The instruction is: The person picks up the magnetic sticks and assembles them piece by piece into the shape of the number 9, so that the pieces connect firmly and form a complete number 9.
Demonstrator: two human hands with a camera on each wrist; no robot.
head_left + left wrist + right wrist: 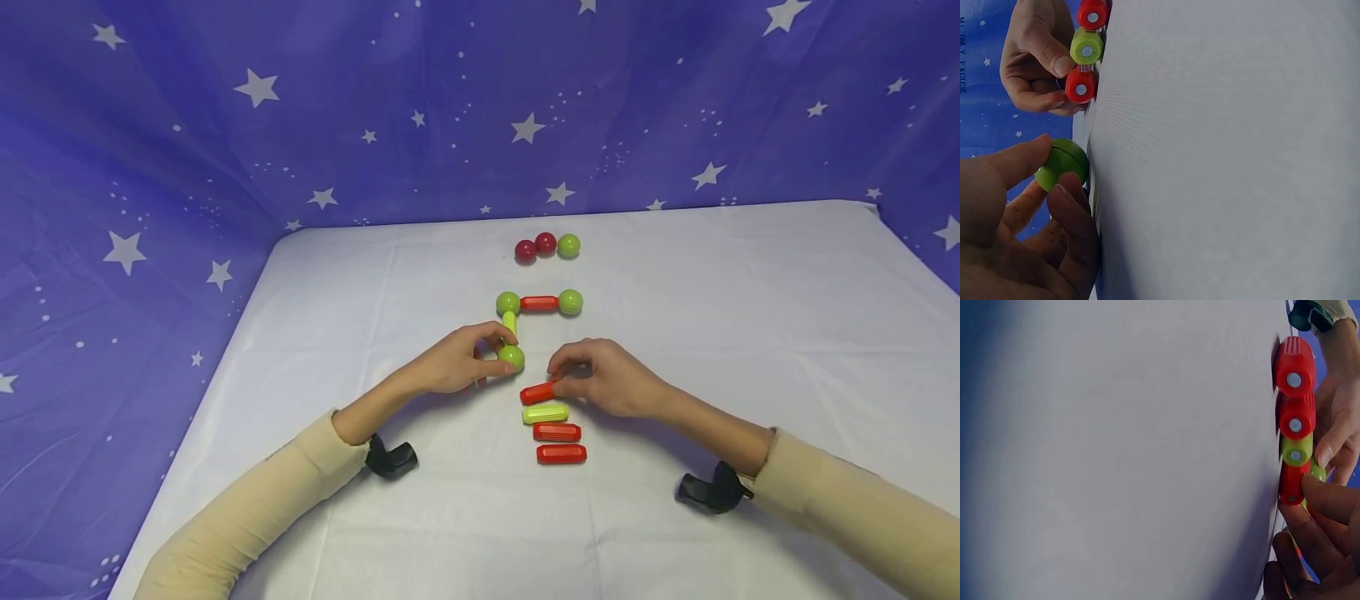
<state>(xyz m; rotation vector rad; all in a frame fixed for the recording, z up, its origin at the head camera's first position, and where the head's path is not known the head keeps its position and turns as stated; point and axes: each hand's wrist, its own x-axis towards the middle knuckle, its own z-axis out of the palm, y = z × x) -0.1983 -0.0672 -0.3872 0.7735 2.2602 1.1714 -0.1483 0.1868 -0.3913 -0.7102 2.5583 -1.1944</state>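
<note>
My left hand (459, 360) holds a green ball (512, 359) between thumb and fingers; its seam shows in the left wrist view. A yellow-green rod (510, 323) runs from this ball to another green ball (507, 303), partly covered by my fingers. From there a red rod (539, 303) leads right to a third green ball (571, 302). My right hand (617, 379) pinches the right end of a loose red rod (537, 393), the farthest in a row of rods. A bit of red shows beneath my left hand.
Nearer me in the row lie a yellow-green rod (546, 414) and two red rods, the front one (561, 454) closest. Two dark red balls (526, 252) and a green ball (568, 246) sit farther back. White cloth (712, 300) covers the table; a starry blue curtain (450, 100) hangs behind.
</note>
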